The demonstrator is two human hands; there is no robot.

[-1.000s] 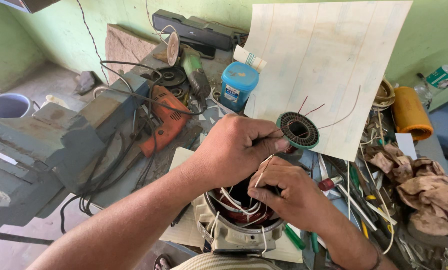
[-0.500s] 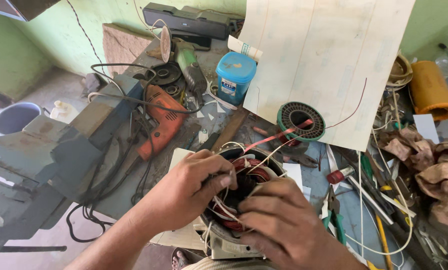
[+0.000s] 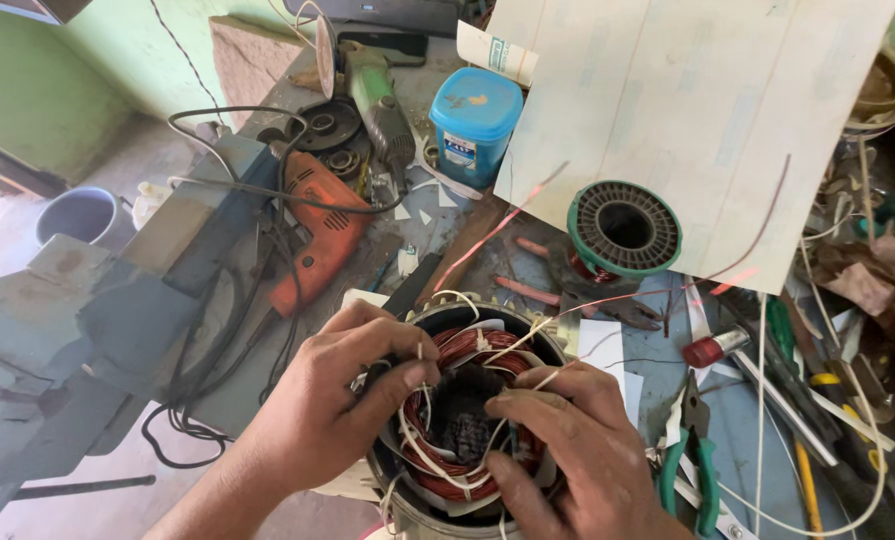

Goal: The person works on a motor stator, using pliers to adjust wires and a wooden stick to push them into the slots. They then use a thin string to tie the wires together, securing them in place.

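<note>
Down at the front edge of the cluttered grey desk, we've got both hands buried in the round metal motor stator with its red copper windings. It sits upright with the open bore facing us, which looks like the only way to get fingers at the coil ends. Our left hand curls over the left rim, thumb and fingers pressed together on the thin white lacing cord that loops around the windings. Our right hand comes in from the lower right, fingertips closed and pushing down on the coil, probably to keep the wire packed while the cord gets tightened. Can't tell whether the right one is actually pinching the cord or just pressing.

Quick count of what's around: one green plastic spool of copper wire just behind the stator, with loose reddish strands trailing off it. One orange power drill lying on its side to the left, one green angle grinder behind it, one blue lidded plastic tub, and one big sheet of pale insulation paper propped at the back. One pair of green-handled pliers sits right by our right hand, handy for a grab. One blue bench vise far left.
</note>
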